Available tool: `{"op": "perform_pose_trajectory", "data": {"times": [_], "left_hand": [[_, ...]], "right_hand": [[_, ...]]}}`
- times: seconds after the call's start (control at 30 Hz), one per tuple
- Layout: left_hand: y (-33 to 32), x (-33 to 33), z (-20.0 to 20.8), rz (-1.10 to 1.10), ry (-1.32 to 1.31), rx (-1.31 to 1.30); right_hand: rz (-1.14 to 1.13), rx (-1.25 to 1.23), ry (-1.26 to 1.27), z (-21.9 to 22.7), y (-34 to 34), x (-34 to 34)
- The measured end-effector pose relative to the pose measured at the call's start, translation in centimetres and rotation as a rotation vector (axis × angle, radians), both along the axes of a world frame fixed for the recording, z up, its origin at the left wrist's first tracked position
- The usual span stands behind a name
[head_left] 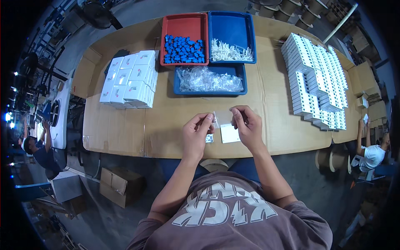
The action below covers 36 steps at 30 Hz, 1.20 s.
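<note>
Near the front edge of the cardboard-covered table, my left hand (198, 134) and my right hand (249, 128) are raised close together. A small clear plastic bag (223, 118) is stretched between them. My left thumb and fingers pinch one side of it, beside a thin whitish strip whose kind is unclear. The opposite side sits between my right thumb and fingers. Below the bag lies a flat white box or card (230, 134). A smaller white piece with dark print (209, 138) shows partly beside my left fingers.
Ahead stand a red tray (184, 17) of blue clips, a blue tray (231, 18) of white pieces and a blue tray (210, 93) of clear bags. White boxes (129, 79) are stacked left, more boxes (314, 81) right. People work at both sides.
</note>
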State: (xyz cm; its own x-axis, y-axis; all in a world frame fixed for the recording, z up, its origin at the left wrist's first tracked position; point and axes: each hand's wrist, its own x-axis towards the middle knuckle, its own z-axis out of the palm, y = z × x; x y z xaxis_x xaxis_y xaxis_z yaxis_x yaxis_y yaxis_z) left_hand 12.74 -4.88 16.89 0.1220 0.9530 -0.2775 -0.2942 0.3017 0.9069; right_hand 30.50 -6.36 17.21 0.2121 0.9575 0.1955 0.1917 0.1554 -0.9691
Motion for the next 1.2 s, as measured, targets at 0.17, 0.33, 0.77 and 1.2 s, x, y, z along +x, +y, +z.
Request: {"op": "perform_pose_trajectory", "data": {"times": [0.17,0.33,0.77,1.2], "left_hand": [[-0.2,-0.2,0.3,-0.03,-0.013,-0.027],[-0.4,-0.7,-0.1,-0.119,0.008,-0.08],[-0.8,-0.4,-1.4,-0.019,-0.044,-0.094],[-0.8,-0.7,-2.8,-0.059,0.046,-0.006]], "right_hand": [[-0.037,-0.017,0.033,-0.2,0.1,-0.1],[-0.027,-0.034,0.041,-1.0,0.3,0.4],[0.214,0.035,-0.18,0.4,-0.4,-1.9],[0.286,-0.128,-0.119,0.0,-0.4,-1.5]]}}
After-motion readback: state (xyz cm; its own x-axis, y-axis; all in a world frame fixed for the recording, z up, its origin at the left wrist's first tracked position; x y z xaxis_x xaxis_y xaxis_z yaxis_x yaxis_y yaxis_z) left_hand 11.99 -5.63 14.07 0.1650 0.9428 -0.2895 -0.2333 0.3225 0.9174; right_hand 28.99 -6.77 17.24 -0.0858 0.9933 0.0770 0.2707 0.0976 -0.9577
